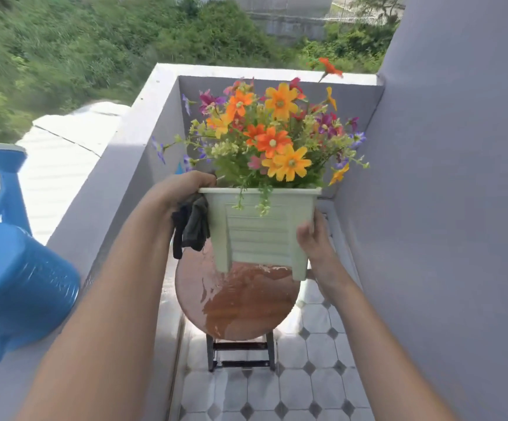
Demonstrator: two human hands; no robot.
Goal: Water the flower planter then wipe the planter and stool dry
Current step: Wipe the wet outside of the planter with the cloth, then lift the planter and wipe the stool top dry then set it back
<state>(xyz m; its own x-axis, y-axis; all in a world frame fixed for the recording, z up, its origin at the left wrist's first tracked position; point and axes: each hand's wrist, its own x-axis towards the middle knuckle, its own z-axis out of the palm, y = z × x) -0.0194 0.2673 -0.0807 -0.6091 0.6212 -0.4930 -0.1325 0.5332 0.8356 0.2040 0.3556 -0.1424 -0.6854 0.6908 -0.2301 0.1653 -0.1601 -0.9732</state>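
A pale green planter (260, 235) full of orange, yellow and purple flowers (277, 135) is held just above a round brown stool (240, 302) whose wet seat shines. My left hand (182, 189) grips the planter's left rim together with a dark grey cloth (193, 227) that hangs down beside it. My right hand (313, 238) clasps the planter's lower right side. The planter's feet hover over the far part of the seat.
A blue watering can (12, 262) stands on the grey parapet ledge (116, 165) at the left. A grey wall (444, 177) closes the right side. The floor is white tile with grey diamonds (277, 390). Green bushes lie beyond the parapet.
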